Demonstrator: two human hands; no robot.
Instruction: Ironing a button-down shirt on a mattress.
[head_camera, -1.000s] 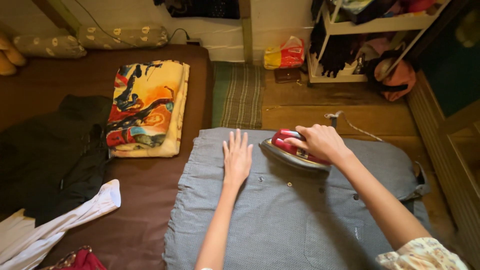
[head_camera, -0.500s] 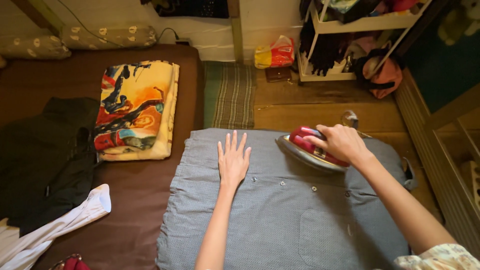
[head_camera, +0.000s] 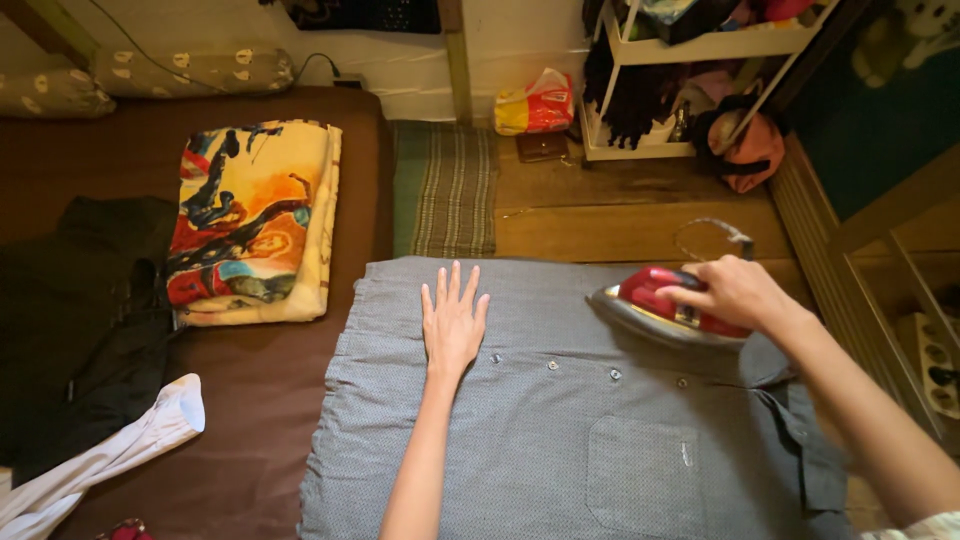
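A grey shirt (head_camera: 560, 420) fills the lower centre of the frame, spread flat and buttoned, its long axis running left to right with the collar end at the right. It lies half on a brown mattress (head_camera: 250, 400) and half on the wooden floor (head_camera: 620, 215).

On the mattress, left of the shirt, sit a folded printed cloth (head_camera: 250, 215), a black garment (head_camera: 80, 310) and a white sleeve (head_camera: 110, 450).

My right hand (head_camera: 735, 292) is clamped around the handle of a red iron (head_camera: 665, 305), whose soleplate rests on the shirt's upper right edge with its tip pointing left. A cord (head_camera: 715, 232) loops just above it.

My left hand (head_camera: 452, 318) lies open, palm down, fingers spread toward the top of the frame, pressing the fabric at centre. The two hands are well apart, and the button row (head_camera: 580, 368) runs just below both. The iron lies right of my flat hand, its nose aimed at it along the shirt's top edge.
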